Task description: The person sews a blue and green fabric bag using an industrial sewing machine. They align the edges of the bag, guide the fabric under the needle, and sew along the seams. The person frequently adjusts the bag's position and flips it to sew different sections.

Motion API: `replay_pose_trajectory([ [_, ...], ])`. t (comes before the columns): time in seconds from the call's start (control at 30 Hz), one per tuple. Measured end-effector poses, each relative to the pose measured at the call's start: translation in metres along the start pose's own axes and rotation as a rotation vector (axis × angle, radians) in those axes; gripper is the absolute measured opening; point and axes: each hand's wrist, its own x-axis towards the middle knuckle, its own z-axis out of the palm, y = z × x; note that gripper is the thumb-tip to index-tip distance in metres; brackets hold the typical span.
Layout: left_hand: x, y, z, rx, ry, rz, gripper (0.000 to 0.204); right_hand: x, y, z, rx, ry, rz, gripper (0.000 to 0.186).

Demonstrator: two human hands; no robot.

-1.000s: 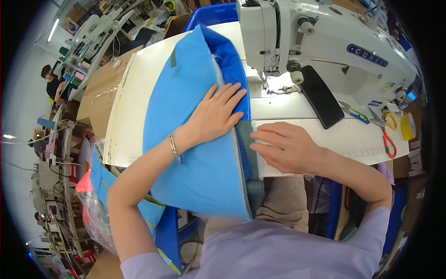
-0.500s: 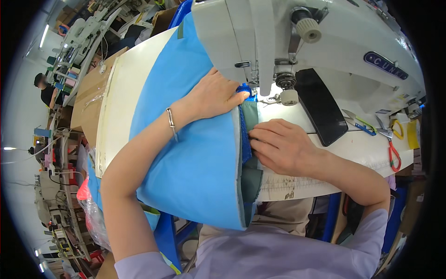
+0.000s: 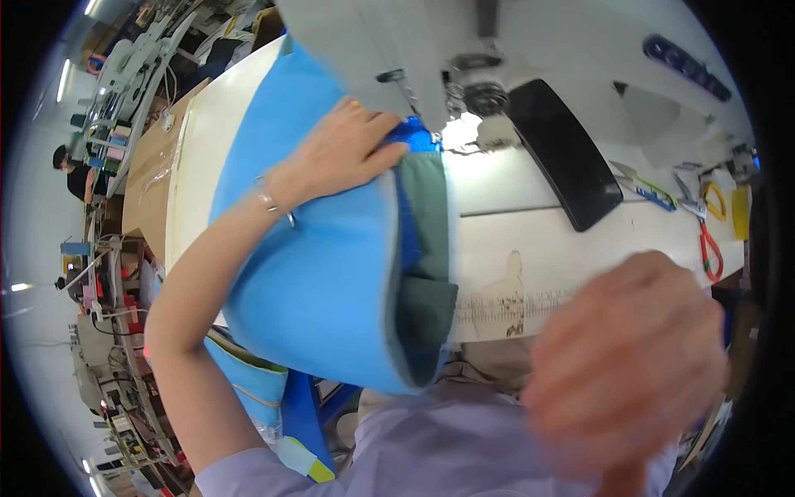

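My left hand [image 3: 348, 145] rests on the light-blue fabric piece [image 3: 306, 290] just left of the sewing machine's needle area [image 3: 460, 128], fingers lying on it with the thumb apart. Dark-blue material [image 3: 422, 132] shows under the machine head, and a grey-green strip [image 3: 424, 199] with folded flaps runs down the fabric's right edge. My right hand [image 3: 629, 356] is off the fabric at the lower right, smeared by motion; its fingers cannot be made out.
A black phone [image 3: 563, 153] lies on the white machine table [image 3: 522, 236] beside snips [image 3: 642, 186], red-handled scissors [image 3: 708, 248] and yellow tape [image 3: 739, 211]. Blue fabric pieces [image 3: 257, 389] hang at lower left. A co-worker [image 3: 74, 174] is among machines at far left.
The fabric and my left hand have moved up to the needle area. In the last half second my right hand left the fabric's edge, moving right and down.
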Motion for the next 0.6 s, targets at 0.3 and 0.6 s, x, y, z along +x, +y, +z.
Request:
replay_pose_trajectory([
  [0.3,-0.084,0.034,-0.039,0.326,-0.055,0.185,0.054,0.014,-0.080,-0.002,0.118,-0.115,0.036,0.017],
  [0.6,-0.116,0.030,-0.039,0.240,-0.034,0.054,0.056,0.007,-0.123,-0.002,0.088,-0.199,0.113,0.016],
])
